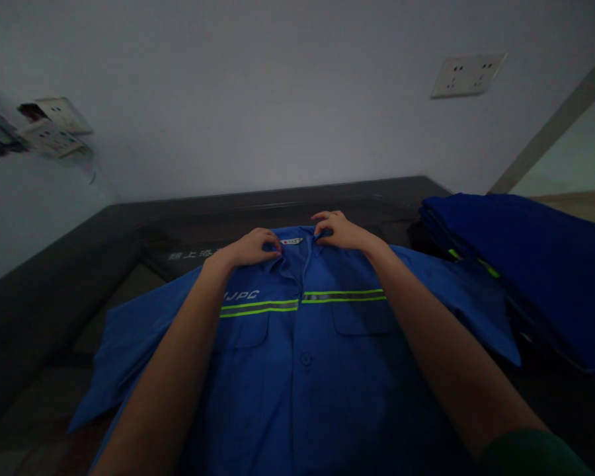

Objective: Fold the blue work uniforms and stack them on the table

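Observation:
A blue short-sleeved work shirt [277,357] lies spread front side up, its collar toward the wall. Yellow-green and grey stripes cross its chest, and white letters show on the left side. My left hand [254,247] pinches the left side of the shirt collar, fingers curled. On the collar's right side, my right hand [338,230] grips the edge between thumb and fingers. Between the two hands a small white label [291,241] shows inside the neck. One button is visible lower on the front.
The shirt rests on a dark surface with a raised rim [258,199] along the wall. Folded blue clothes [530,264] are stacked at the right. A wall socket [469,75] is at the upper right, and more sockets [54,135] are at the left.

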A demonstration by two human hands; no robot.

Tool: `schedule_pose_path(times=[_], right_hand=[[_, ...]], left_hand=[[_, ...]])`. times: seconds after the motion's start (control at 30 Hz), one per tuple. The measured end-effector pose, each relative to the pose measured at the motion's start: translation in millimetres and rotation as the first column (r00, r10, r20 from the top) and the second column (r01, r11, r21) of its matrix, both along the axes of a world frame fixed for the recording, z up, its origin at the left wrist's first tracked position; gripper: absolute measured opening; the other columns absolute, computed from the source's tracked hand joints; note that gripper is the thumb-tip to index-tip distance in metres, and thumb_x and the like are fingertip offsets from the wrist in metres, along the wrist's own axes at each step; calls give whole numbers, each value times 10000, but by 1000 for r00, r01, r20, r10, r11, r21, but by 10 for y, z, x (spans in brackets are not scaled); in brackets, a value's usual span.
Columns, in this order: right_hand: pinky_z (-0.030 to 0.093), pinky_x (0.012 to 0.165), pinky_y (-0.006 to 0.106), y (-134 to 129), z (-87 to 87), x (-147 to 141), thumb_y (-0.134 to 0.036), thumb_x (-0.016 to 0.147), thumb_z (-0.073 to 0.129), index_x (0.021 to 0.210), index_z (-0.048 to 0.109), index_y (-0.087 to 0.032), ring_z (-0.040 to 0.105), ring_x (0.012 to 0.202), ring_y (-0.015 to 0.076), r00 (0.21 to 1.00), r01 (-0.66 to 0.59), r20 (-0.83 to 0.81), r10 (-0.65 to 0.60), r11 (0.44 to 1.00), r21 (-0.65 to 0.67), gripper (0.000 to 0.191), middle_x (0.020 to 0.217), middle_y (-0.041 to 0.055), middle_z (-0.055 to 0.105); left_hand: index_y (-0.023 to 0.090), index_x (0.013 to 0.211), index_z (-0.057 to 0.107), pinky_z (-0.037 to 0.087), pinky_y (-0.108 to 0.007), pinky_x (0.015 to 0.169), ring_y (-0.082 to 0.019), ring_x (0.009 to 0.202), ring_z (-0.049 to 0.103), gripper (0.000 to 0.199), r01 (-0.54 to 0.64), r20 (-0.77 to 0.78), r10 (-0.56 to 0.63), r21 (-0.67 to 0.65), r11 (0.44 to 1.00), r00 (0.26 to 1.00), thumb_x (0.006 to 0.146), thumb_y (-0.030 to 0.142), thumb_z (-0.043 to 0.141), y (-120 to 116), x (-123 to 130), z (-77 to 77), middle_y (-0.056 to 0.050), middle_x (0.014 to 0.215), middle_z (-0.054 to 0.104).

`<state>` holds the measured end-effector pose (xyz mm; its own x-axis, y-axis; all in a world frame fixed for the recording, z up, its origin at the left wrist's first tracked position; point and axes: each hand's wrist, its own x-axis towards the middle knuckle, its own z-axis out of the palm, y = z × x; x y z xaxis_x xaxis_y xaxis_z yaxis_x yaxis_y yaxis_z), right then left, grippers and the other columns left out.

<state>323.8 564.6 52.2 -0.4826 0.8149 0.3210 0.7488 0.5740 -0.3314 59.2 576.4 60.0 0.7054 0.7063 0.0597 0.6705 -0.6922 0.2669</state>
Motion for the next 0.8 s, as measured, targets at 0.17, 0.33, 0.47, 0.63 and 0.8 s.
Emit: schedule_pose_path(times=[0.17, 0.33, 0.47, 0.63, 0.8], right_hand=[[423, 919, 308, -49, 2, -57, -130, 770, 634, 969, 703, -152, 605, 1008, 202, 999, 33, -28, -36, 994, -103, 212, 1048, 81, 691], [435, 908, 294, -98, 32, -60, -87, 756, 610, 978, 711, -169, 624, 990, 193, 1000, 9, 19, -6, 984, -176, 257, 1055, 67, 702], [433, 917, 290, -114, 66, -67, -162, 794, 637, 1013, 713, -168, 628, 995, 186, 996, -84, 21, 91, 973, -214, 232, 1068, 68, 706], [434, 914, 289, -101, 39, -121, -185, 803, 655, 1030, 718, -173, 631, 993, 184, 994, -101, 31, 109, 974, -202, 236, 1065, 68, 712], [435, 921, 294, -70, 40, -91, -148, 768, 659, 988, 736, -191, 635, 978, 180, 995, -92, 11, 97, 974, -207, 237, 1042, 52, 717]], left_hand=[[221, 1007, 722, 353, -324, 1050, -193, 1139, 543, 303, 78, -14, -79, -75, 994, 997, 741, 150, 595, -42, 23, 71, -43, 1139, 663], [261, 1006, 730, 383, -308, 1002, -199, 1132, 539, 396, 88, -120, -113, -191, 978, 986, 667, 90, 618, -114, 65, 106, -20, 1202, 635], [282, 913, 750, 392, -331, 957, -227, 1119, 535, 306, -30, -186, 3, -144, 989, 983, 653, 137, 678, -112, 71, 76, -11, 1163, 642], [238, 844, 736, 397, -285, 925, -188, 1009, 587, 131, -49, -125, 35, -110, 993, 992, 761, 301, 658, -88, 91, 56, -11, 1056, 690], [206, 898, 730, 427, -267, 840, -184, 884, 621, 199, -98, -47, 97, -19, 995, 994, 802, 327, 605, -89, 163, 50, -25, 916, 718]])
